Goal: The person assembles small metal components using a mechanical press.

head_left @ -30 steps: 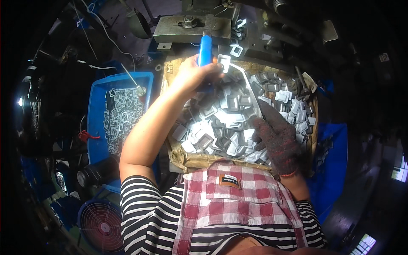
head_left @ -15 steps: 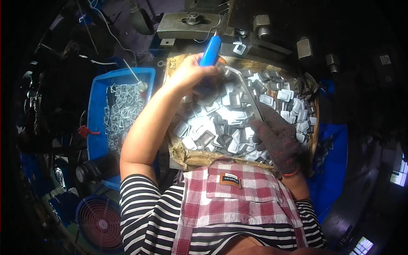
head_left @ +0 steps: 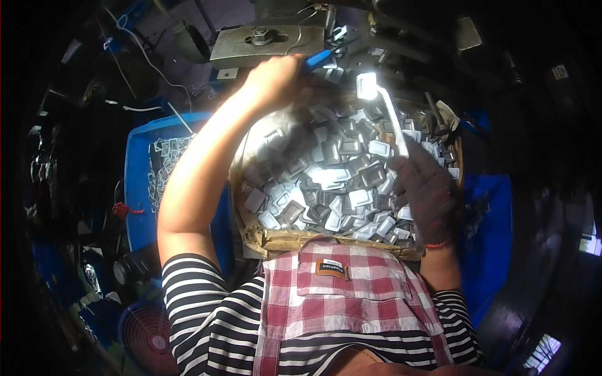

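My bare left hand (head_left: pixel 276 78) is closed around a blue-handled tool (head_left: pixel 318 59), which points to the far right, a thin dark shaft seeming to extend from it. On my right hand (head_left: pixel 426 188) is a dark knitted glove; its fingers grip a slim bent metal rod (head_left: pixel 394 119). At the rod's far end shows a bright small rectangular metal piece (head_left: pixel 365 86), raised over the back of the pile; how it is held there I cannot tell. Beneath both hands lies a heap of small grey rectangular dished metal parts (head_left: pixel 335 178).
Worn brown lining (head_left: pixel 295 238) edges the heap. To the left stands a blue bin (head_left: pixel 139 141) of thin metal frames. A heavy bolted steel block (head_left: pixel 269 44) lies at the back. Blue material (head_left: pixel 492 232) is at the right; a round fan (head_left: pixel 147 335) sits at lower left.
My left hand has moved left and back, and the blue tool has tipped from near upright toward the right. The rod has swung away from my left hand, a bright metal piece now at its tip.
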`<action>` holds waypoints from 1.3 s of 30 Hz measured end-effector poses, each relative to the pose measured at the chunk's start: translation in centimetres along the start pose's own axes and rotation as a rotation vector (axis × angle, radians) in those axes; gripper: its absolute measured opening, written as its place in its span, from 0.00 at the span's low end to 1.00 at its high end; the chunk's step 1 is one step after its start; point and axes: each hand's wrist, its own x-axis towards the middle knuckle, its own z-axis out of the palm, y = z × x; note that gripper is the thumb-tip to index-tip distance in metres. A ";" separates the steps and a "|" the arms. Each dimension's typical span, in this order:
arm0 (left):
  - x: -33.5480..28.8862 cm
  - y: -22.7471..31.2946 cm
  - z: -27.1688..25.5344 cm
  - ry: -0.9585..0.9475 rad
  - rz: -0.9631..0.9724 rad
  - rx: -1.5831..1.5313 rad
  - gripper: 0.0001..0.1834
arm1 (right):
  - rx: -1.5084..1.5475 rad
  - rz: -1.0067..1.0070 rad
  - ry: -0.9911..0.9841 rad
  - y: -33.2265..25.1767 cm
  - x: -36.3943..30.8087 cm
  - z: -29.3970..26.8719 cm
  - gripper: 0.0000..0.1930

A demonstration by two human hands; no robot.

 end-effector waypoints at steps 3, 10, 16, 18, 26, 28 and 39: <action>3.0 3.2 -2.3 -0.065 0.077 0.283 0.14 | 0.004 -0.070 0.072 0.1 1.6 -1.3 0.23; 3.8 4.2 -1.9 0.107 0.000 0.201 0.08 | 0.058 -0.190 0.170 -1.1 5.3 0.3 0.23; -4.7 2.7 -0.6 -0.210 -0.236 -0.096 0.25 | 0.076 -0.259 0.210 0.9 8.7 2.4 0.20; -8.4 0.6 3.3 0.030 -0.033 0.084 0.24 | -0.213 -0.524 0.251 2.2 9.8 2.3 0.19; -6.5 -1.1 3.3 0.123 -0.243 -0.423 0.16 | -0.078 -0.440 0.233 2.2 6.6 0.1 0.23; -6.0 -2.1 4.1 0.206 -0.218 -0.491 0.17 | 0.078 -0.200 0.124 -0.5 2.5 0.0 0.25; -5.1 -1.0 4.2 0.030 -0.205 -1.311 0.18 | 0.187 0.026 -0.232 0.2 -1.9 2.8 0.22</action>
